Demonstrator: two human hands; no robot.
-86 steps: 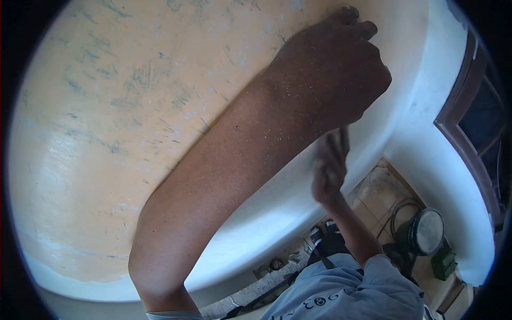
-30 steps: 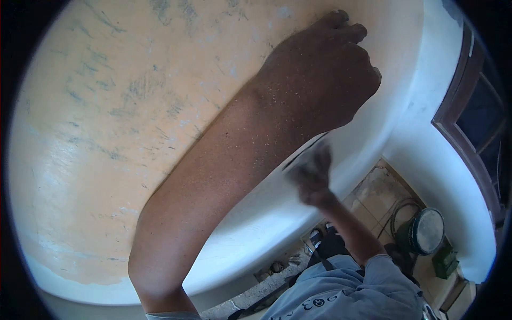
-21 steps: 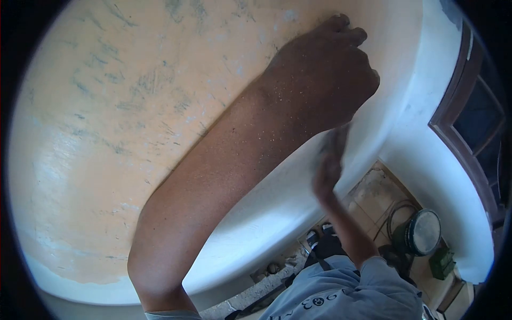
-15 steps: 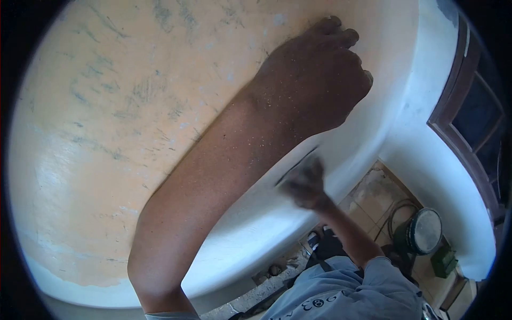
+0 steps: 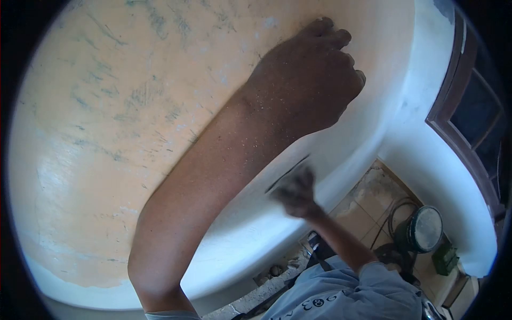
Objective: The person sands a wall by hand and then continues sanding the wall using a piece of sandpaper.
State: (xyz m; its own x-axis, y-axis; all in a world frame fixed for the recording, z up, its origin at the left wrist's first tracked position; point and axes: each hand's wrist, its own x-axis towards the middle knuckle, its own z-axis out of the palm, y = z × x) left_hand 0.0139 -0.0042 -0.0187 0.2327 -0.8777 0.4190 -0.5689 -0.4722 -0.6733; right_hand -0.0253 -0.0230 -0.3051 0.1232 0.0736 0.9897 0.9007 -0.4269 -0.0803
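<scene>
My left hand (image 5: 306,80) rests against the curved, orange-tinted wall (image 5: 106,176), knuckles toward the camera and fingers curled under. Whatever it holds, if anything, is hidden. Pale specks dot the wrist and forearm. Lower down, my right hand (image 5: 296,194), smeared by motion, is closed round a thin flat tool (image 5: 288,173) with a dark edge, in front of the white lower part of the wall. Grey-green scuffs and scratches mark the orange area.
A dark green bucket (image 5: 425,229) with a pale top stands on the tiled floor beside a coiled hose (image 5: 392,216). Next to it is a green crate (image 5: 444,258). A brown-framed window (image 5: 445,109) lies at the right. My grey shirt (image 5: 341,296) shows at the bottom.
My right hand has moved down and slightly left with the thin tool. My left hand appears slightly further left, still against the wall.
</scene>
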